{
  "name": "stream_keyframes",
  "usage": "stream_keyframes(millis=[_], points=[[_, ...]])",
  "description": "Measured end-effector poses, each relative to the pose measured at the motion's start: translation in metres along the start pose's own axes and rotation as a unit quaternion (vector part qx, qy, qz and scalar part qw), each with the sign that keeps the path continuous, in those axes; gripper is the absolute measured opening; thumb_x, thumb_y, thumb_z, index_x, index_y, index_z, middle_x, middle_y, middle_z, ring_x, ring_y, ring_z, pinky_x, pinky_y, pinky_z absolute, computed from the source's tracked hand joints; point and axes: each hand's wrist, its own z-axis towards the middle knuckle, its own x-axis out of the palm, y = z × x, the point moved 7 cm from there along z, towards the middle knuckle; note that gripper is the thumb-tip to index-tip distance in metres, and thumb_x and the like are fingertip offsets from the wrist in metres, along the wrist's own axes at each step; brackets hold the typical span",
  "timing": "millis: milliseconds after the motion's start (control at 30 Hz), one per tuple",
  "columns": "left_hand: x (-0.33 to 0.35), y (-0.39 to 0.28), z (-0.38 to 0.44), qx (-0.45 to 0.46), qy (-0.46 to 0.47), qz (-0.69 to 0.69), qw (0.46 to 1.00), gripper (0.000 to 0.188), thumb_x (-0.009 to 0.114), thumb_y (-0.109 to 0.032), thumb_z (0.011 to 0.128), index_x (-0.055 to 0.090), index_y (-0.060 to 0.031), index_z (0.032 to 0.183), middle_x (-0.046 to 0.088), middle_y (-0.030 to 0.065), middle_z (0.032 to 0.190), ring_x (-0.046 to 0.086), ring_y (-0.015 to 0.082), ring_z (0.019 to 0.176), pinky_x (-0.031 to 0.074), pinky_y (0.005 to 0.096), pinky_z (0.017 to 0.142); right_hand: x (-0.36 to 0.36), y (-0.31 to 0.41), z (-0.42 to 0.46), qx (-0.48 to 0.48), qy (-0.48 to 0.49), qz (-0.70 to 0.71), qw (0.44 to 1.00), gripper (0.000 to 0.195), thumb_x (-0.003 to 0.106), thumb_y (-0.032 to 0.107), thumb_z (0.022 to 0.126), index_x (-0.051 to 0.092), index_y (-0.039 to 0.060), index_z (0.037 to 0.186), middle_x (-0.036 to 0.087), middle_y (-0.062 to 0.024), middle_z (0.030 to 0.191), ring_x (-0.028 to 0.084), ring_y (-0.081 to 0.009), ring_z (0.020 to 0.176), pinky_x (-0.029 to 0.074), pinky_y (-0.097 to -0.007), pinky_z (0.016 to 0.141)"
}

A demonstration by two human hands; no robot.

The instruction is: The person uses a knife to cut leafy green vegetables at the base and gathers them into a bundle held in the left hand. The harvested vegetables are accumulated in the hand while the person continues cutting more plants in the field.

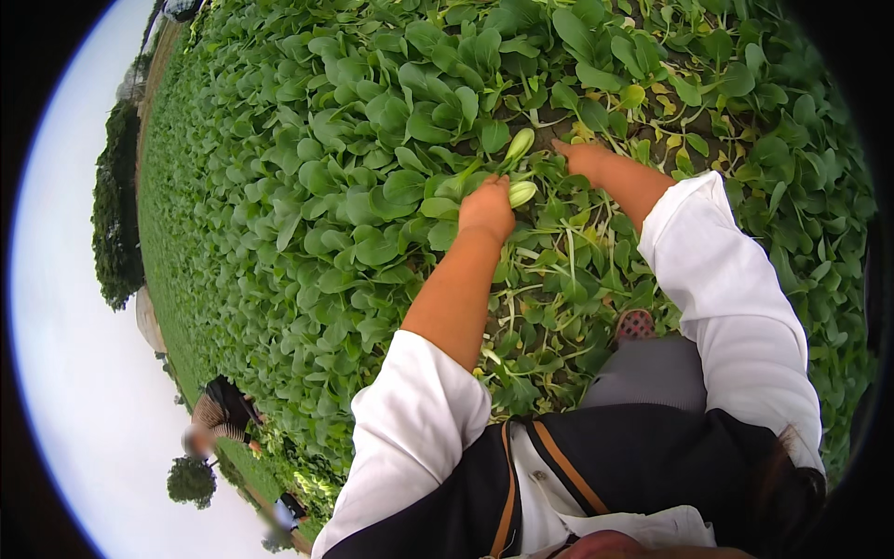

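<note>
Leafy greens with pale stem bases, like bok choy, are gripped in my left hand, which is closed around their leaves. Another pale green base lies just above that hand, and whether it is in the same grip is hard to tell. To the right, my right hand reaches down to the soil among low leaves, a finger extended. Leaves and shadow hide part of its fingers, and I cannot tell if it touches a plant.
Dense rows of standing greens fill the left side. Loose leaves and stems litter the ground before me, near a patterned shoe. A bending person in a striped top is at the lower left, with another person beyond.
</note>
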Motion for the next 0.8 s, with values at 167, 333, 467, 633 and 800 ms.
stream_keyframes(millis=[167,333,467,633,800], points=[[-0.027,-0.032,-0.045,0.102,-0.097,-0.033,0.990,0.066,0.070,-0.007,0.076,0.048,-0.0085,0.138,0.046,0.0104,0.144,0.062,0.0287,0.107,0.050,0.0384,0.089,0.018,-0.071,-0.034,-0.060,-0.235,0.084,0.966,0.064,0.053,0.014,0.093,0.026,0.0131,0.151,0.060,-0.0167,0.124,0.063,-0.0294,0.087,0.051,-0.0376,0.075],[-0.033,-0.068,-0.129,0.176,-0.114,-0.083,0.974,0.075,0.073,-0.005,0.067,0.048,-0.0087,0.138,0.047,0.0141,0.143,0.063,0.0335,0.093,0.051,0.0397,0.080,-0.014,-0.017,-0.143,-0.103,-0.055,0.729,0.674,0.045,0.063,0.031,0.092,0.047,0.0142,0.131,0.055,-0.0036,0.095,0.043,-0.0063,0.062,0.036,-0.0215,0.051],[-0.034,-0.098,-0.131,0.240,-0.123,-0.121,0.955,0.078,0.072,-0.004,0.067,0.047,-0.0112,0.140,0.049,0.0144,0.140,0.063,0.0357,0.085,0.051,0.0436,0.080,-0.009,-0.023,-0.147,-0.093,-0.072,0.778,0.617,0.037,0.070,0.026,0.090,0.051,0.0142,0.119,0.051,0.0032,0.089,0.038,-0.0020,0.056,0.030,-0.0169,0.046],[-0.046,-0.110,-0.127,0.277,-0.075,-0.027,0.957,0.079,0.072,-0.004,0.068,0.045,-0.0127,0.142,0.051,0.0154,0.138,0.063,0.0348,0.088,0.052,0.0406,0.076,-0.023,-0.012,-0.154,-0.081,-0.027,0.832,0.547,0.028,0.071,0.020,0.088,0.053,0.0149,0.110,0.050,0.0058,0.083,0.041,-0.0010,0.055,0.030,-0.0167,0.043],[-0.084,-0.126,-0.119,0.206,-0.051,-0.331,0.919,0.066,0.067,0.002,0.072,0.054,-0.0077,0.135,0.032,0.0240,0.152,0.047,0.0307,0.132,0.042,0.0364,0.104,-0.043,-0.041,-0.157,-0.100,-0.140,0.781,0.601,0.030,0.070,0.016,0.088,0.051,0.0138,0.111,0.053,0.0065,0.084,0.043,-0.0008,0.057,0.033,-0.0161,0.045]])
